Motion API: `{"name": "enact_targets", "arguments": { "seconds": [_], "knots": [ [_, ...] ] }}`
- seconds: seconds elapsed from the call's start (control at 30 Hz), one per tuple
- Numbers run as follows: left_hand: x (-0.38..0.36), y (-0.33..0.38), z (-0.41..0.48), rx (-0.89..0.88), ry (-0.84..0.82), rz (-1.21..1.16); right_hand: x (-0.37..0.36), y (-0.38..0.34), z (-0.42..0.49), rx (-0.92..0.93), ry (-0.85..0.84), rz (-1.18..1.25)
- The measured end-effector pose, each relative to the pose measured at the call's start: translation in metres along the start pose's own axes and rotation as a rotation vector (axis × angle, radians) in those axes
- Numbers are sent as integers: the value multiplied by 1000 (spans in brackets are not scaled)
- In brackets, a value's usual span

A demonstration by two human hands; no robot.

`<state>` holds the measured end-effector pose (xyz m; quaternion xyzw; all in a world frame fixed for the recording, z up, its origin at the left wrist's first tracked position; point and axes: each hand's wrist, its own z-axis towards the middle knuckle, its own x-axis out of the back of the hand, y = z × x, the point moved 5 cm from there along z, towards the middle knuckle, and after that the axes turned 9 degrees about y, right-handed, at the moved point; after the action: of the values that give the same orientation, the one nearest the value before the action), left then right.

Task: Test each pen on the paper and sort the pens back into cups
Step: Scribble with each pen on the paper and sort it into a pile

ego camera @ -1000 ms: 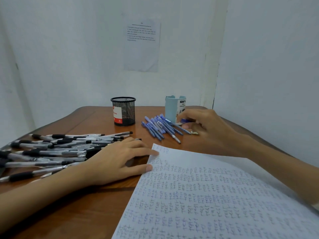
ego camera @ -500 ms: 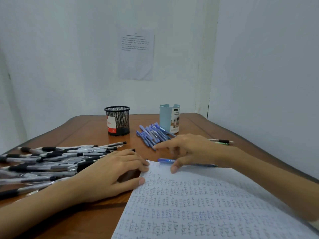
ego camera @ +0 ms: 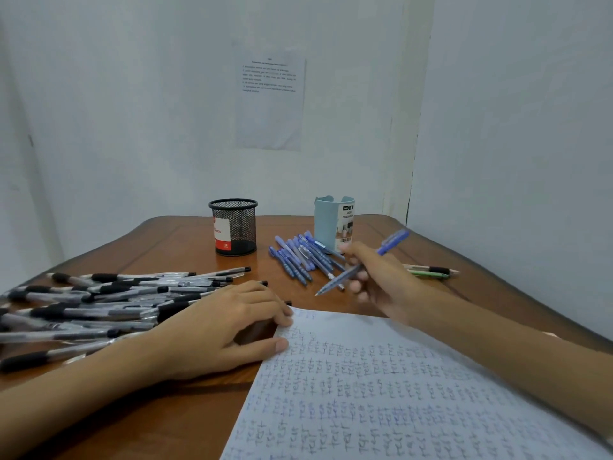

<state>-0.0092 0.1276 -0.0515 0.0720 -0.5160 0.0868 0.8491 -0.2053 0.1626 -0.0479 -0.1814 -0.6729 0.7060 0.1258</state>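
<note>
My right hand [ego camera: 381, 280] is raised just past the far edge of the paper [ego camera: 381, 393]. Its fingers are curled round a blue pen [ego camera: 338, 280]. The pen slants, with its tip pointing down and toward my left hand and its capped end rising up past my knuckles. The tip is off the sheet.

My left hand [ego camera: 225, 327] lies palm down on the wooden table [ego camera: 166, 247], loosely spread and holding nothing. Its fingertips [ego camera: 285, 318] and thumb rest on the near left corner of the paper.

The sheet, below both hands, is filled with rows of the handwritten word "test" in blue and dark ink.

Just beyond my right hand lies a loose bunch of blue pens [ego camera: 298, 257]. Behind them stands a light blue cup [ego camera: 331, 217]. Its label shows large letters starting "DI" and smaller words "DESK ORGANIZ", cut off at the cup's curve, above a barcode.

Farther from my left hand, straight ahead, stands a black mesh cup [ego camera: 234, 227] with a red and white label whose print is too blurred to read.

To the outer side of my left hand is a wide heap of black-grip pens [ego camera: 109, 303], touching my wrist side.

On the far side of my right hand lie two more pens [ego camera: 428, 272] side by side.

A printed sheet [ego camera: 270, 97] hangs on the wall ahead; its text is too small to read.
</note>
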Motion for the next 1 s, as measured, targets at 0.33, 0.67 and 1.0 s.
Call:
{"name": "enact_targets", "arguments": {
  "seconds": [0.33,0.67,1.0],
  "knots": [
    [0,-2,-1,13,-22,27,-9,5,-3,263,6,-283],
    [0,-2,-1,42,-34,-8,-18,9,3,340,-68,-337],
    [0,-2,-1,45,-32,0,-17,10,5,337,-78,-313]
  ]
}}
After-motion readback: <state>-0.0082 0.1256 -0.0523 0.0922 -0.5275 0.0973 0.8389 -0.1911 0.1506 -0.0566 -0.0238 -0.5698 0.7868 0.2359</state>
